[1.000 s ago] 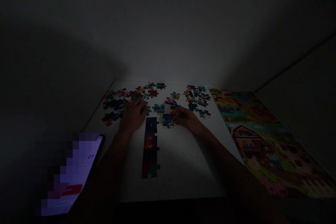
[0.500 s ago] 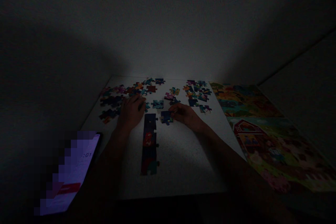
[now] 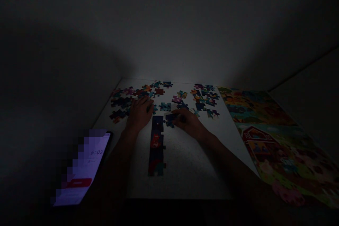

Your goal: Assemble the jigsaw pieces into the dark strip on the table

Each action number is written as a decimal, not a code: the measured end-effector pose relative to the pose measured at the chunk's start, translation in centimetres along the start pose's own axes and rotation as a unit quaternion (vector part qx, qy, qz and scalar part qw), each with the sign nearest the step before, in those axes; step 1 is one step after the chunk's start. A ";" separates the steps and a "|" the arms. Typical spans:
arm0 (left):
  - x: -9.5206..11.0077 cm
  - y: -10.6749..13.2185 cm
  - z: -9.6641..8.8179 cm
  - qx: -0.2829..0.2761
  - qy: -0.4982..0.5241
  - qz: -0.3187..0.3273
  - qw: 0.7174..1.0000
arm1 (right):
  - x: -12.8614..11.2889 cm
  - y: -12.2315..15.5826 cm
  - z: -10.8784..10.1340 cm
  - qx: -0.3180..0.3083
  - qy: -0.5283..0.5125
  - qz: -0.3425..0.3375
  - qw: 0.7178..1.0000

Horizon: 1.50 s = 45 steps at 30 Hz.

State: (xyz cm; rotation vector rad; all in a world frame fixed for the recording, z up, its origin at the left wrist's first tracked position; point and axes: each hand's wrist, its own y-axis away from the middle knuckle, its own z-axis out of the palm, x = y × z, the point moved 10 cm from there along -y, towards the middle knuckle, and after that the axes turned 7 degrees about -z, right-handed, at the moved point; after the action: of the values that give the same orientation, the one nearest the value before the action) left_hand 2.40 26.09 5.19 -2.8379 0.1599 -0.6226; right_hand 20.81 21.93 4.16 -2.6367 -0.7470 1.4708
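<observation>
The room is dim. My right hand (image 3: 186,122) pinches a dark blue puzzle piece (image 3: 170,119) between thumb and fingers. That piece is close beside the upper right edge of a joined vertical strip of puzzle pieces (image 3: 156,148), dark blue with a red figure. Whether the two touch, I cannot tell. Left of the strip, my left hand (image 3: 140,113) lies palm down with its fingers stretched out, next to a cluster of loose puzzle pieces (image 3: 120,101). Just beyond the strip lies a teal puzzle piece (image 3: 165,106).
More loose pieces (image 3: 206,96) lie at the back right of the white table (image 3: 196,173). Two finished puzzles, a farm scene (image 3: 286,159) and another colourful picture (image 3: 251,102), lie along the right. A lit phone (image 3: 87,169) is at the left. A wall rises behind.
My right hand has brought the dark blue piece left, closer to the strip's upper edge. The view has shifted, so everything appears farther right. My left hand keeps its place by the cluster.
</observation>
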 end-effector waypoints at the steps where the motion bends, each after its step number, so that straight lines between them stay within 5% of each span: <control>1: 0.0 0.0 0.0 -0.001 0.002 -0.002 1.000 | 0.0 0.0 0.1 -0.008 0.006 0.001 1.000; 18: 2.1 2.0 -2.5 0.033 0.050 0.062 0.996 | -1.3 0.4 1.3 -0.047 0.135 -0.038 0.989; 32: 3.3 3.6 -0.7 -0.048 0.056 0.107 0.992 | -1.3 0.4 1.6 -0.046 0.150 -0.041 0.987; 45: 3.0 3.4 -0.3 -0.050 0.050 0.104 0.992 | -2.2 0.5 2.0 -0.068 0.195 -0.073 0.976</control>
State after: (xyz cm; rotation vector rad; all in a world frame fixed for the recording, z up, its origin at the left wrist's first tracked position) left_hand 4.78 22.24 5.77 -2.8328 0.5105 -0.7300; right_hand 18.37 20.18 4.67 -2.7686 -0.9967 0.8527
